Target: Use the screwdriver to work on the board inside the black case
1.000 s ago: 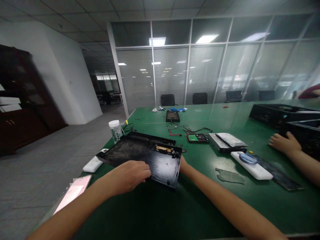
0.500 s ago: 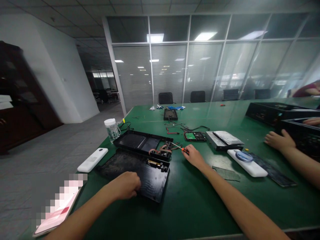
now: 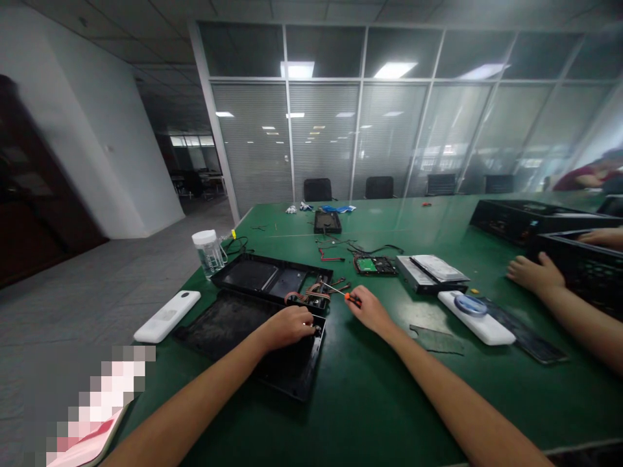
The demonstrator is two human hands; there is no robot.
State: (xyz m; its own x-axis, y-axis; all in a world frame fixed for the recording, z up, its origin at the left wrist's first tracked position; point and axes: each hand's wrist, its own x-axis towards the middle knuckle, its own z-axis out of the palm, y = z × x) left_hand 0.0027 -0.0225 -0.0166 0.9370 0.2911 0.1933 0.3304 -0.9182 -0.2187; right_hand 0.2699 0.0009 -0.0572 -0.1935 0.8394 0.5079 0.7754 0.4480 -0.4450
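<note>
In my right hand (image 3: 370, 309) is a screwdriver (image 3: 352, 299) with an orange and black handle. Its thin shaft points left at the corner of an open black plastic casing (image 3: 246, 275); whether the tip touches anything is too small to tell. Multicoloured wires (image 3: 305, 297) run through that corner. Directly in front lies a second black casing half (image 3: 217, 324), flat on the table. My left hand (image 3: 287, 326) rests over its right end with fingers bent together at the small fittings there. What those fingers pinch, if anything, is hidden.
On the green table (image 3: 360, 395) stand a clear jar (image 3: 208, 254), a white power bank (image 3: 168, 316) and a phone at the left edge. Rightward are a green circuit board (image 3: 368, 264), a silver drive box (image 3: 431, 275) and another white device (image 3: 479, 321). Another person's hand (image 3: 538, 275) touches a black case.
My left hand has moved up and right across the near casing half to its fittings. My right hand still holds the screwdriver near the wired corner. The view has shifted slightly.
</note>
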